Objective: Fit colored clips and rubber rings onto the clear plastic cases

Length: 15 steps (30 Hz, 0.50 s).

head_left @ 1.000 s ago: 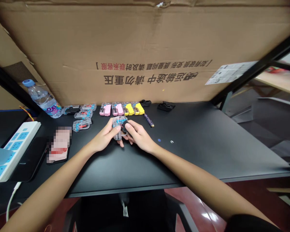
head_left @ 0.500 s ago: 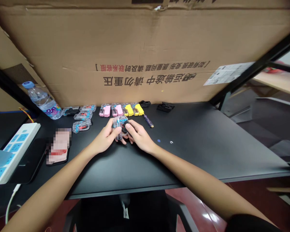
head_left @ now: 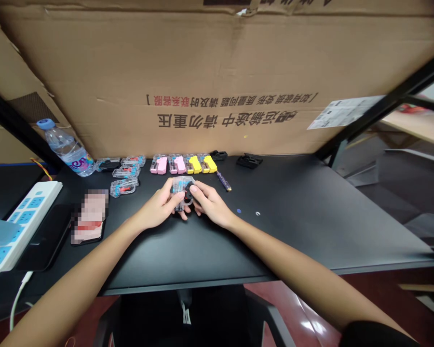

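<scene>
Above the middle of the black table (head_left: 210,255), a clear plastic device (head_left: 181,185) with blue and red parts inside is held between both hands. My left hand (head_left: 163,205) grips its left side, thumb on the front. My right hand (head_left: 210,202) is closed on the right side, thumb over a small black part (head_left: 188,190) at the device. Whether that part is fixed to the device I cannot tell. Behind the hands stand pink-sided devices (head_left: 161,165) and yellow-sided devices (head_left: 194,165) in a row. Several clear devices (head_left: 125,186) lie to the left.
A water bottle (head_left: 70,152), a phone (head_left: 90,217), a black power bank (head_left: 45,238) and a white power strip (head_left: 21,226) are at the left. A purple pen-like tool (head_left: 224,181) and black parts (head_left: 249,160) lie right of the row. A cardboard wall (head_left: 202,62) rises behind.
The device is turned slightly in my hands, and the black part looks more upright. The whole view has shifted a little. Both hands keep their hold.
</scene>
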### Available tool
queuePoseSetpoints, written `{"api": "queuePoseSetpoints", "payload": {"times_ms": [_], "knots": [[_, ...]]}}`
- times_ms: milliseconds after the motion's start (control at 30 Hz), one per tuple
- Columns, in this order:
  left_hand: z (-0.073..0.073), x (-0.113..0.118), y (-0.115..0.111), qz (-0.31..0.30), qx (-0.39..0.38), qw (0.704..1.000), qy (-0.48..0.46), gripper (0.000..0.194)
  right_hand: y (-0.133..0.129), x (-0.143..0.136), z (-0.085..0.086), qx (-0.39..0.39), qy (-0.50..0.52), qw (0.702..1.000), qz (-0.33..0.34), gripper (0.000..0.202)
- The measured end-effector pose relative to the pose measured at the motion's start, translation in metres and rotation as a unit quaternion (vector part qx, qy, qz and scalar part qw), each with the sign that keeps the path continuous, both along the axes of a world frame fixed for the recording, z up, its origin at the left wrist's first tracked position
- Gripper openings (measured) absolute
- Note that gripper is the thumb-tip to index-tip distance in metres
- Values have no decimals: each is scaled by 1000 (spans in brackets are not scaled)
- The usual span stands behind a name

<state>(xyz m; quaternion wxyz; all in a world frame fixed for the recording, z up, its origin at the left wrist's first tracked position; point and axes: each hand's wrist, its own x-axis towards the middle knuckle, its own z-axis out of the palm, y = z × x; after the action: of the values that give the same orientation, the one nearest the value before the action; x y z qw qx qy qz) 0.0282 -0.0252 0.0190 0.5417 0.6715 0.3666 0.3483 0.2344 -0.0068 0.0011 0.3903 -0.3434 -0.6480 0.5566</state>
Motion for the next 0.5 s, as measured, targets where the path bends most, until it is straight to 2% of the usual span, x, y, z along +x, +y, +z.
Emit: {"api": "queuePoseSetpoints", "payload": {"times_ms": [167, 300, 400, 500], "knots": [[-1, 3, 0, -16, -26, 998, -50, 56, -2, -2, 1, -10, 18, 1000, -1, 50], [1, 2, -1, -19, -34, 998, -50, 57, -3, -3, 2, -15, 23, 1000, 3, 50], [3, -1, 3, 8, -30, 999, -41, 54, 0, -2, 3, -20, 34, 999, -5, 47], [4, -8, 12, 62, -14, 997, -34, 49, 9, 4, 4, -13, 42, 997, -57, 49]]}}
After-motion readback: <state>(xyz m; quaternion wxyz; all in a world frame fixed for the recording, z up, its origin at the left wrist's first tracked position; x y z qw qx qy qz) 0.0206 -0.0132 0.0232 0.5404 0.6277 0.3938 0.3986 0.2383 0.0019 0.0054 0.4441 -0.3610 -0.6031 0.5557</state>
